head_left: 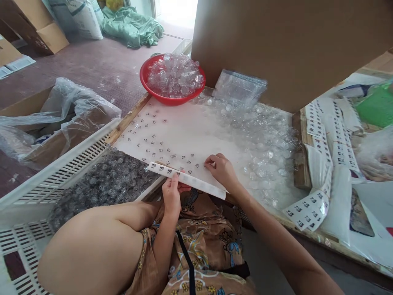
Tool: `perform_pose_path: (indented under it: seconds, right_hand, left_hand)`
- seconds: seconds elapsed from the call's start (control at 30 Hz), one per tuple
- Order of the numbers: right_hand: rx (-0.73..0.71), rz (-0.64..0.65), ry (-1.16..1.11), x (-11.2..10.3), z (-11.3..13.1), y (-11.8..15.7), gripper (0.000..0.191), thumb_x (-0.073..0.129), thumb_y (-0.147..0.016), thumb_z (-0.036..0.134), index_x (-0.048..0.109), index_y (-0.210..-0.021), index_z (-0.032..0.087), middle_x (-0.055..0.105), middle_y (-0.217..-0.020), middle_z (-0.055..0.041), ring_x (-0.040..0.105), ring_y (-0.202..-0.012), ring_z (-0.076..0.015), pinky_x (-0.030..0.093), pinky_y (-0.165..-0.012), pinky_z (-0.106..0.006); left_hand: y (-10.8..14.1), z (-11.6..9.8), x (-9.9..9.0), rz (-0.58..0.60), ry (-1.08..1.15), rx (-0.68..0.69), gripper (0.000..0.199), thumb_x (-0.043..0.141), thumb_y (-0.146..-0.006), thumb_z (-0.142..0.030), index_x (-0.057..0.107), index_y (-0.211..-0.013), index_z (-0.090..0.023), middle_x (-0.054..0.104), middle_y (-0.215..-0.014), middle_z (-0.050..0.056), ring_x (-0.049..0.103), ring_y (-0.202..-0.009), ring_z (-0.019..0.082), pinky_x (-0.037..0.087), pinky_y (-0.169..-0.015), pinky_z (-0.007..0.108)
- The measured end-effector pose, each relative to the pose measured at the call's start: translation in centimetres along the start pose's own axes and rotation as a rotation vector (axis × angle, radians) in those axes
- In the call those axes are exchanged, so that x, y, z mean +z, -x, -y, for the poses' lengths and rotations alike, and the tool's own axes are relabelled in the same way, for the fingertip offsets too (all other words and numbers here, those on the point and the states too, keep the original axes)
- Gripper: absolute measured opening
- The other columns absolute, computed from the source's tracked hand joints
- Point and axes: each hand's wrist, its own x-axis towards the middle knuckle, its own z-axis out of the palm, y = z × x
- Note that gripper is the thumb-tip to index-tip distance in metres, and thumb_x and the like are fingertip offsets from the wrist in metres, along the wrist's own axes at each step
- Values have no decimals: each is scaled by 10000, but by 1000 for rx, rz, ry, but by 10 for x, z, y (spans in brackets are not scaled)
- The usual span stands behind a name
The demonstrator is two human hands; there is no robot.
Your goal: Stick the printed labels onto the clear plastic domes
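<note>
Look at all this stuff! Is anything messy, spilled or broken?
Nothing looks plainly broken. The sticker sheet at the right curls askew over the wooden edge. Clear plastic pieces lie loose outside the red bowl, which looks messy but may be on purpose. A green cloth is crumpled on the floor.

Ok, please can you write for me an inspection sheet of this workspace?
Surface: white work surface with wooden edging; hazy plastic covers its right part.
Job's things: small panda-like prints on the left part, clear round pieces on the right; red bowl heaped with clear pieces; crate holding darker pieces.
Clutter: clear plastic bag beside the bowl; printed sheets at right.
Grippers: left hand holds a printed white strip; right hand is low over the surface, grip unclear.
Cables: nothing seen.
Surroundings: cardboard panel behind; sacks and green cloth on the floor.
</note>
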Motion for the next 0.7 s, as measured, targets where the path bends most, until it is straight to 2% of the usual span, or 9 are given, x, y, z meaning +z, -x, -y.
perform_pose_path:
  seconds: [0.07, 0.13, 0.27, 0.33, 0.43, 0.5, 0.6, 0.7]
  right_hand:
    - [-24, 27, -7, 2, 7, -9, 172, 593, -810, 162, 649, -969, 196, 663, -867, -49, 608, -744, -172, 433, -699, -287]
    - [-35, 55, -2, 2, 14, -16, 259, 609, -798, 116, 627, -1042, 201, 684, -835, -28, 619, -748, -177, 433, -704, -287]
    - [-80, 22, 54, -3, 34, -15, 117, 600, -846, 153, 648, -944, 195, 694, -961, -71, 626, -738, -174, 445, -702, -303]
    - [-130, 38, -58, -4, 47, -6, 103, 619, -865, 223, 654, -958, 195, 690, -1000, -79, 635, -753, -166, 467, -701, -293]
    - [-200, 195, -307, -1, 67, 9, 143, 639, -856, 236, 652, -996, 206, 709, -913, -37, 650, -764, -148, 487, -680, -251]
    - [-218, 263, -384, 2, 75, 16, 108, 615, -866, 203, 654, -966, 212, 717, -849, -12, 652, -748, -138, 486, -678, -238]
    - [-228, 264, -383, 3, 76, 22, 89, 589, -890, 198, 644, -957, 219, 727, -844, -5, 656, -740, -136, 483, -691, -242]
    - [-248, 219, -305, 2, 71, 30, 92, 577, -901, 209, 624, -979, 223, 717, -842, -14, 653, -746, -148, 484, -693, -256]
  left_hand:
    - [0, 1, -1, 16, -7, 11, 480, 704, -763, -529, 737, -953, -90, 715, -725, 55, 639, -507, 127, 573, -480, 247]
    - [0, 2, -2, 27, -16, 29, 524, 697, -773, -536, 720, -1059, -97, 694, -712, 35, 638, -517, 123, 572, -488, 238]
    - [1, -1, -1, 21, -43, 73, 689, 693, -781, -556, 580, -1346, -177, 665, -730, -3, 650, -554, 135, 580, -511, 243]
    - [3, -2, 0, 37, -80, 73, 719, 688, -785, -566, 543, -1390, -204, 688, -785, 13, 670, -592, 155, 586, -531, 255]
    - [5, -2, 0, 87, -114, 64, 688, 670, -807, -560, 545, -1390, -217, 726, -917, 53, 692, -643, 174, 586, -540, 259]
    - [5, 0, 0, 96, -105, 74, 653, 633, -829, -573, 568, -1366, -206, 733, -971, 73, 699, -672, 184, 586, -543, 264]
    - [3, 2, -2, 40, -88, 125, 600, 601, -838, -591, 636, -1274, -180, 735, -996, 87, 703, -719, 198, 584, -556, 269]
    - [1, 2, -4, -14, -118, 180, 453, 667, -813, -518, 712, -1099, -170, 738, -909, 60, 690, -677, 184, 572, -553, 261]
